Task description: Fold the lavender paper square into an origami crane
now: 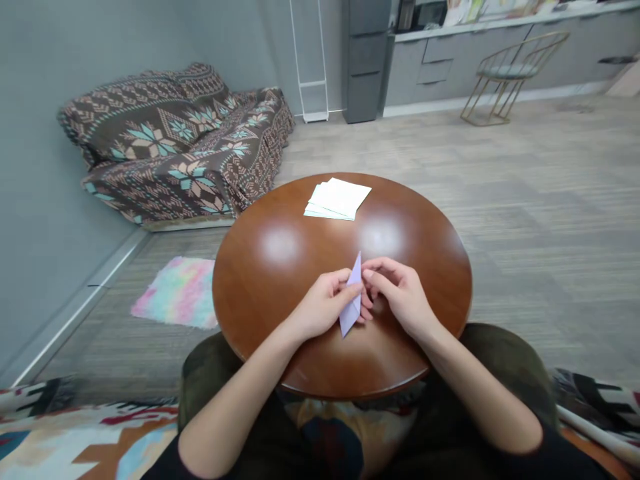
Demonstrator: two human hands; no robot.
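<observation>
A light purple sheet of folded paper (354,310), narrow and pointed at both ends, is held up just above the round brown table (260,300). My left hand (327,300) is closed on it, the thumb lying across its face and the fingertips coming out behind its right edge. At the paper's upper right edge, my right hand (400,290) pinches with thumb and forefinger; its other fingers are curled. A few loose pale square sheets of paper (337,199) lie overlapped at the far side of the table.
Beyond the table to the left stands a sofa with a patterned cover (190,153). A fluffy pastel rug (177,293) lies on the floor at left. Farther back are a grey fridge (369,60), kitchen cabinets (435,70) and a gold-framed chair (507,73).
</observation>
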